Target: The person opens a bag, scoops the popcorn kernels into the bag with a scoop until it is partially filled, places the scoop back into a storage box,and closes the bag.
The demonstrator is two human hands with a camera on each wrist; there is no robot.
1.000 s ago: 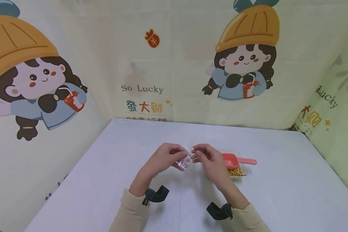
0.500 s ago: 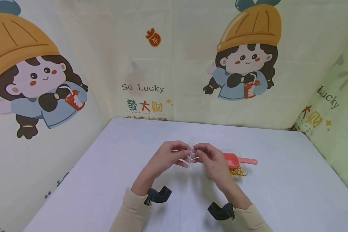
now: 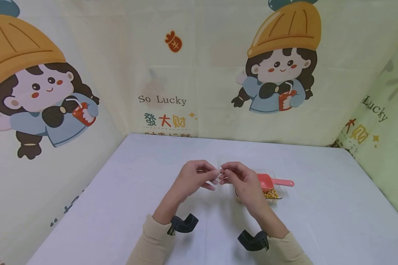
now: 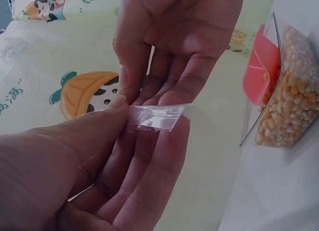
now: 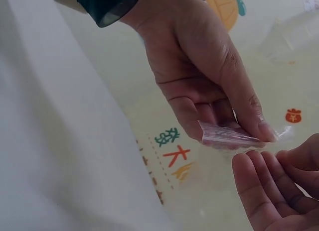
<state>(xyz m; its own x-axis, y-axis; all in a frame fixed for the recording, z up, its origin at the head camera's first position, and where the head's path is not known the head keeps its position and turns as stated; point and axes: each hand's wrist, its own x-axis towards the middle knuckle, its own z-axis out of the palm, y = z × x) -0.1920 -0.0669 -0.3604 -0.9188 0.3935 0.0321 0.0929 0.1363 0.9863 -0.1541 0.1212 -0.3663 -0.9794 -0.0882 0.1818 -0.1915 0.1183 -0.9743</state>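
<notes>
A small clear plastic bag (image 4: 157, 116) hangs between my two hands above the white table (image 3: 119, 191). My left hand (image 3: 213, 177) pinches one end of it between thumb and forefinger, which shows plainly in the left wrist view (image 4: 144, 119) and the right wrist view (image 5: 234, 134). My right hand (image 3: 223, 177) meets it fingertip to fingertip, its curled fingers (image 4: 149, 86) at the bag's other edge. From the head view the bag (image 3: 218, 173) is a faint glint.
Just right of my right hand stands a clear tray (image 3: 279, 191) of yellow corn kernels (image 4: 291, 91), with a pink scoop (image 3: 272, 182) lying across it. Printed cartoon cloth walls close the table's far, left and right sides.
The bag was turned from hanging below the fingers to lying flat between the fingertips, and both hands drew slightly closer and higher. The tray and scoop stayed put.
</notes>
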